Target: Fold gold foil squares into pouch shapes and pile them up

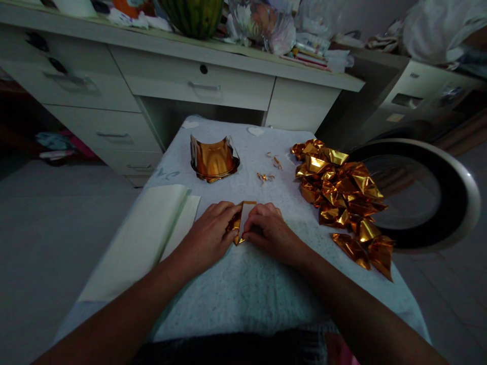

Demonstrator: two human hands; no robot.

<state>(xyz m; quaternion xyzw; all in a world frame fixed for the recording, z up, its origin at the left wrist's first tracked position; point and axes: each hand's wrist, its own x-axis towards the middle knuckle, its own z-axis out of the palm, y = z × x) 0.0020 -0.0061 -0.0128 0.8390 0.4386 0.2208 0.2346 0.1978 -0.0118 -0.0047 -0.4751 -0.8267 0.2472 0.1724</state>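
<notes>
Near the middle of the cloth-covered table, a small piece of gold foil paper (247, 214) with a pale back lies between my hands, partly folded. My left hand (215, 225) presses its left edge, thumb and fingers closed on the shiny side. The right edge is pinched by my right hand (268, 230), whose curled fingers hide part of the sheet. Beyond the left hand sits a stack of gold foil sheets (215, 157), curled up at the sides. Two small gold foil scraps (265, 177) lie past the right hand.
A heap of folded gold foil pieces (342, 187) covers the table's right side. Pale yellow paper (140, 233) lies at the left. Behind stands a white desk (236, 91) bearing a watermelon (194, 17) and plastic bags. A washing machine's open round door (456, 197) is close on the right.
</notes>
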